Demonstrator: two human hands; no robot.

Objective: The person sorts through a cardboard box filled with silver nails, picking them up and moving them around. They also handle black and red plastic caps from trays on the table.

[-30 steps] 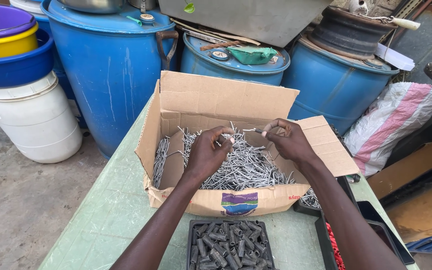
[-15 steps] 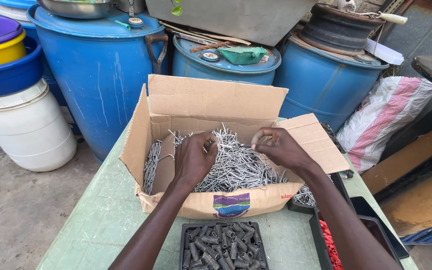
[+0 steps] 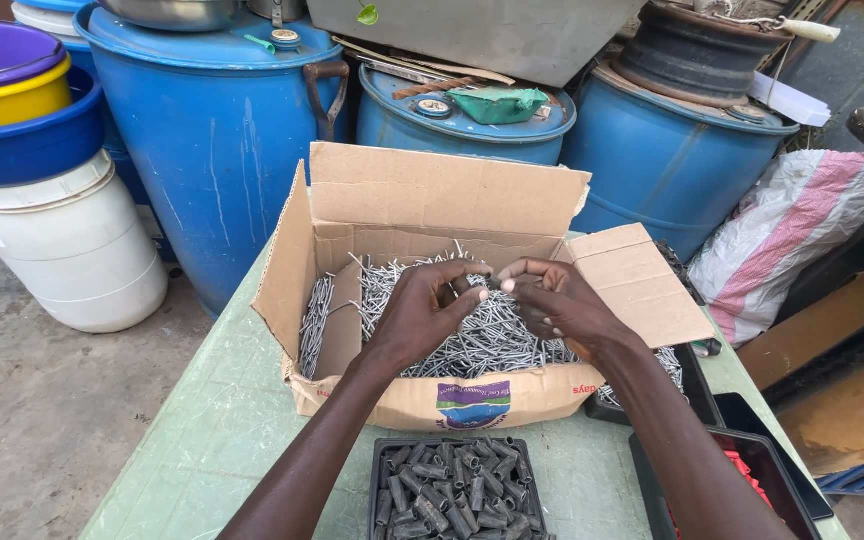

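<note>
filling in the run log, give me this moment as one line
left hand: fingertips over nails | right hand: fingertips meeting left | cardboard box: open on green table | black tray: dark pieces

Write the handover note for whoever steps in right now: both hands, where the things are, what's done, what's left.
Left hand and right hand: both over the open cardboard box, fingertips meeting, pinching what looks like a nail or two from the pile of nails.
Small black tray of dark short pieces sits in front of the box on the green table.
Done: cannot tell.
Left: the box is far from empty.
</note>
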